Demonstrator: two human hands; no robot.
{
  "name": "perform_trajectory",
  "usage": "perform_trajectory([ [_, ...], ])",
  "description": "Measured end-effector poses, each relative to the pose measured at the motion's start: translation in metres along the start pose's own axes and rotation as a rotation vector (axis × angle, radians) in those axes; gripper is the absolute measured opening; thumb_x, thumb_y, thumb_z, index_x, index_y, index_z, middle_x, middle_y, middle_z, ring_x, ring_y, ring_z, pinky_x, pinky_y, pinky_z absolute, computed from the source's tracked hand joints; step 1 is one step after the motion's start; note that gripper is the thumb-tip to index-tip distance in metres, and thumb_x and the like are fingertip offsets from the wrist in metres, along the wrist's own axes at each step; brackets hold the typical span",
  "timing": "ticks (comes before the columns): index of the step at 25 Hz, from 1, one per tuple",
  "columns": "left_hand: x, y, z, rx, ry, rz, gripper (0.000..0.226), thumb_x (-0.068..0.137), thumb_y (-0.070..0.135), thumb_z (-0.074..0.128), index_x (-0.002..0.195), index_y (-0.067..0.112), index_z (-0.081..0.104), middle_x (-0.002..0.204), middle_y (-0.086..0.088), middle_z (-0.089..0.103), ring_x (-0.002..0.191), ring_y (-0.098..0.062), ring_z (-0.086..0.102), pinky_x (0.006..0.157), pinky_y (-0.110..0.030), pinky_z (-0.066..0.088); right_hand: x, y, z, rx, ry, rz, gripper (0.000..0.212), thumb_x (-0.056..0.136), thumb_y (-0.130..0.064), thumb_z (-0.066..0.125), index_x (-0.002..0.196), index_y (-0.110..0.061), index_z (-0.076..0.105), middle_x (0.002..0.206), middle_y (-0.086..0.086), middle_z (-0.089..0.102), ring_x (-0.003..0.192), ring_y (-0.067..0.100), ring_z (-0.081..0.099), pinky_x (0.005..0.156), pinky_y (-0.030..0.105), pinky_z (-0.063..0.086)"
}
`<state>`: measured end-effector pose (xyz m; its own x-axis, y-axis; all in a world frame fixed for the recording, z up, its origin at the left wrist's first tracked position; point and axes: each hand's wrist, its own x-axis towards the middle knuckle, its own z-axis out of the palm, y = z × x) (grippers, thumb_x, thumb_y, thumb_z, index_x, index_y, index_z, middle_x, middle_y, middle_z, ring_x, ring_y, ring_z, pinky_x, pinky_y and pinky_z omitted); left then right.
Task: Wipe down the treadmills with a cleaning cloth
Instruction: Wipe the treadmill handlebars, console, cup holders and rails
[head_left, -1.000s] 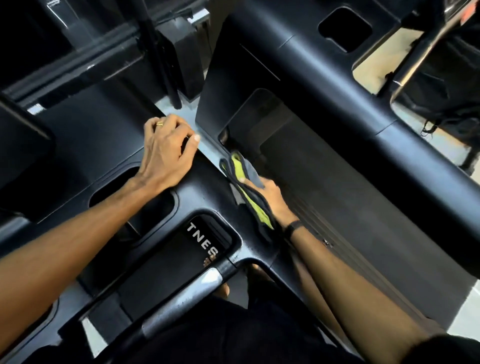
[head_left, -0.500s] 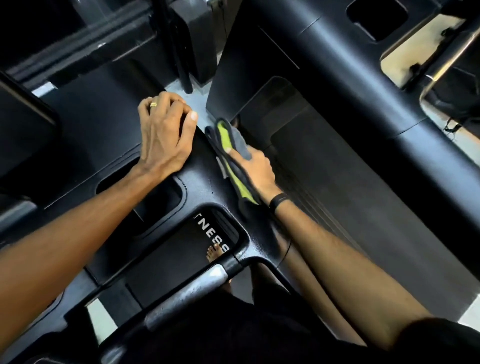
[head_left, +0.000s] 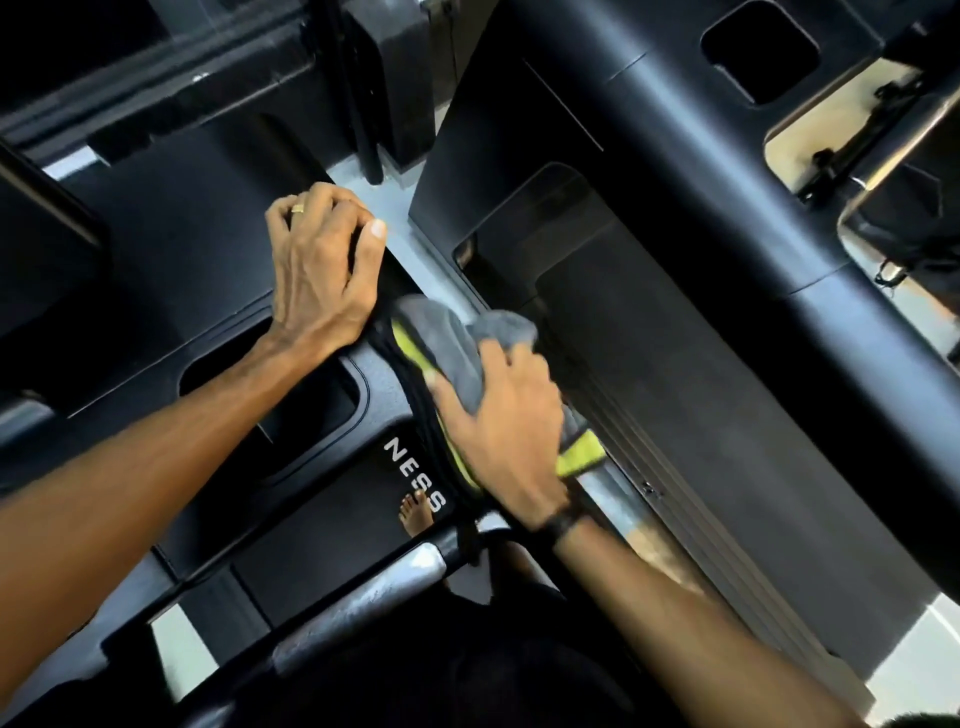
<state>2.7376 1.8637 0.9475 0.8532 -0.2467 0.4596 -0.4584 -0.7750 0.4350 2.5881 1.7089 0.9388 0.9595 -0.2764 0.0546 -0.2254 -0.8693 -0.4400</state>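
soft grey cloth (head_left: 457, 348), matt, probably plastic console (head_left: 384, 395)

My left hand (head_left: 319, 275) gripped the far edge of the black treadmill console (head_left: 384, 384), fingers curled over it, gold ring (head_left: 297, 208) showing. My right hand (head_left: 501, 431) pressed the grey and yellow-green cleaning cloth (head_left: 447, 348) against the console's right edge, cloth bunched under palm and thumb, black band (head_left: 563, 522) at the wrist. White letters "NESS" (head_left: 415, 480) sat just left of that hand. Silver handlebar grip (head_left: 363, 603) lay below. Neighbouring treadmill's belt (head_left: 701, 415) was on the right.
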Motion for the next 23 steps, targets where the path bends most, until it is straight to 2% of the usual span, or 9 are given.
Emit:
perform_trajectory([
  [2, 0.002, 0.003, -0.001, 0.011, -0.016, -0.026, 0.038, 0.102, 0.031, 0.037, 0.093, 0.007, 0.064, 0.109, -0.009, 0.061, 0.103, -0.02, 0.055, 0.1, -0.042, 0.03, 0.053, -0.012, 0.018, 0.177, -0.159, 0.078, 0.055, 0.088, -0.07, 0.049, 0.115, -0.023, 0.058, 0.109, 0.011, 0.063, 0.098, 0.035, 0.059, 0.075, 0.043, 0.047],
  [4, 0.001, 0.004, -0.001, 0.016, -0.033, -0.032, 0.038, 0.102, 0.031, 0.037, 0.093, 0.007, 0.064, 0.109, -0.009, 0.061, 0.104, -0.02, 0.054, 0.1, -0.042, 0.03, 0.081, 0.016, 0.033, 0.527, -0.333, 0.255, 0.048, 0.089, -0.063, 0.06, 0.113, -0.022, 0.065, 0.112, 0.005, 0.069, 0.105, 0.03, 0.063, 0.085, 0.043, 0.051],
  [7, -0.001, 0.003, -0.001, 0.004, -0.021, -0.031, 0.035, 0.102, 0.029, 0.039, 0.091, 0.007, 0.063, 0.108, -0.009, 0.061, 0.102, -0.021, 0.053, 0.1, -0.042, 0.03, 0.051, 0.077, 0.034, 0.848, -0.494, 0.52, 0.041, 0.089, -0.045, 0.072, 0.107, -0.008, 0.073, 0.092, -0.001, 0.07, 0.086, 0.015, 0.064, 0.087, 0.035, 0.049],
  [9, 0.0, 0.002, -0.001, 0.007, -0.019, -0.042, 0.035, 0.102, 0.029, 0.038, 0.09, 0.007, 0.063, 0.107, -0.009, 0.061, 0.101, -0.02, 0.053, 0.1, -0.041, 0.03, 0.011, 0.106, 0.014, 0.733, -0.497, 0.534, 0.048, 0.085, -0.059, 0.07, 0.105, -0.015, 0.074, 0.089, -0.007, 0.07, 0.085, 0.008, 0.062, 0.079, 0.032, 0.046],
  [12, 0.0, 0.003, 0.001, -0.009, -0.027, -0.062, 0.04, 0.102, 0.031, 0.033, 0.09, 0.008, 0.064, 0.106, -0.006, 0.061, 0.099, -0.019, 0.053, 0.101, -0.039, 0.029, -0.027, 0.109, -0.019, 0.442, -0.364, 0.317, 0.062, 0.079, -0.084, 0.049, 0.106, -0.031, 0.066, 0.097, -0.013, 0.068, 0.088, 0.012, 0.063, 0.072, 0.032, 0.047],
  [16, 0.003, 0.0, 0.001, -0.016, -0.016, -0.091, 0.045, 0.102, 0.033, 0.027, 0.091, 0.01, 0.063, 0.105, -0.004, 0.06, 0.098, -0.018, 0.054, 0.099, -0.035, 0.028, 0.004, 0.032, -0.009, 0.161, -0.228, -0.008, 0.058, 0.086, -0.082, 0.038, 0.11, -0.03, 0.05, 0.107, 0.003, 0.056, 0.098, 0.026, 0.053, 0.077, 0.04, 0.045],
  [18, 0.002, 0.002, -0.002, 0.013, -0.004, -0.127, 0.046, 0.101, 0.034, 0.025, 0.092, 0.01, 0.063, 0.105, -0.004, 0.059, 0.098, -0.017, 0.054, 0.098, -0.034, 0.027, 0.044, -0.008, 0.008, 0.169, -0.217, -0.007, 0.061, 0.086, -0.078, 0.042, 0.121, -0.028, 0.05, 0.115, 0.01, 0.058, 0.106, 0.034, 0.055, 0.079, 0.044, 0.045],
  [20, 0.003, 0.004, -0.003, 0.03, 0.015, -0.162, 0.048, 0.101, 0.034, 0.023, 0.093, 0.01, 0.063, 0.106, -0.004, 0.059, 0.098, -0.016, 0.053, 0.098, -0.033, 0.026, 0.09, -0.021, 0.025, 0.267, -0.318, 0.095, 0.064, 0.086, -0.078, 0.046, 0.124, -0.027, 0.053, 0.123, 0.011, 0.061, 0.113, 0.034, 0.056, 0.083, 0.045, 0.045],
  [23, 0.002, 0.009, -0.007, 0.024, 0.041, -0.148, 0.047, 0.1, 0.032, 0.023, 0.094, 0.01, 0.064, 0.109, -0.005, 0.059, 0.101, -0.016, 0.053, 0.1, -0.037, 0.025, 0.115, 0.001, 0.044, 0.614, -0.478, 0.326, 0.054, 0.088, -0.067, 0.059, 0.119, -0.022, 0.066, 0.114, 0.004, 0.07, 0.109, 0.029, 0.063, 0.092, 0.045, 0.051],
])
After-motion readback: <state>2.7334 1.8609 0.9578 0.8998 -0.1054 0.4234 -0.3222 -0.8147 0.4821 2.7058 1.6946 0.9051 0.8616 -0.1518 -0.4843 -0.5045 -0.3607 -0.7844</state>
